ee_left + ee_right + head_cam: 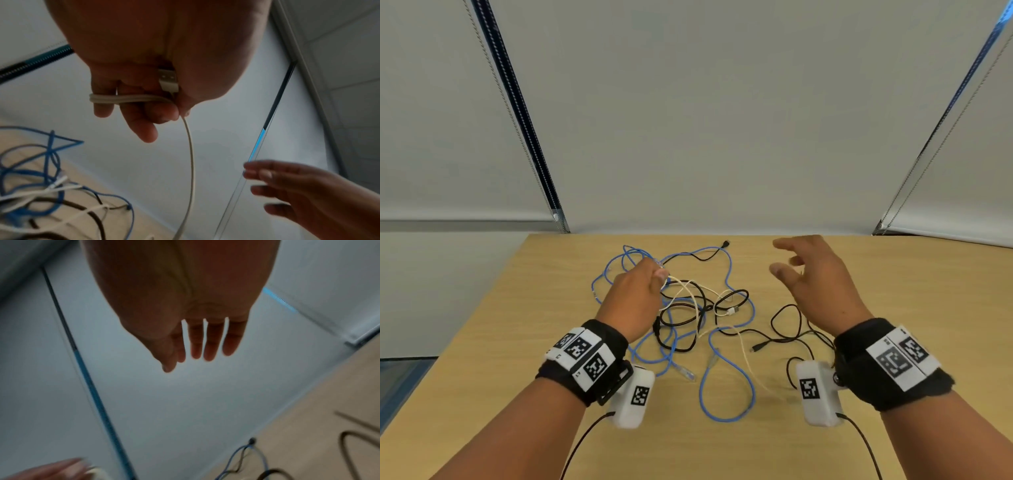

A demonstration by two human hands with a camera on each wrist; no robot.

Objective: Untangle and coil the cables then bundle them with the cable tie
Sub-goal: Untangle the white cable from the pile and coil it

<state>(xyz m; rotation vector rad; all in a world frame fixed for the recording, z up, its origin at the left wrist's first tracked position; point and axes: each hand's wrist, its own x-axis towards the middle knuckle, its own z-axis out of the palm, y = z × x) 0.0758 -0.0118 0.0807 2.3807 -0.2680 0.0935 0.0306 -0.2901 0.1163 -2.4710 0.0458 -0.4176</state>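
A tangle of blue [726,274], black [688,308] and white [688,286] cables lies on the wooden table [482,342]. My left hand [643,291] hovers over the left of the tangle. In the left wrist view it grips the white cable [190,154]: several turns [127,98] wrap round its fingers, the USB plug [167,79] is tucked in the palm, and the rest hangs down to the pile. My right hand [808,274] is raised to the right of the tangle, fingers straight [207,340] and empty. No cable tie is visible.
A blue loop [726,387] and a black cable [791,329] trail toward the front of the table. White roller blinds [705,120] with bead chains hang behind the far table edge. Bare wood shows on the table's left and right sides.
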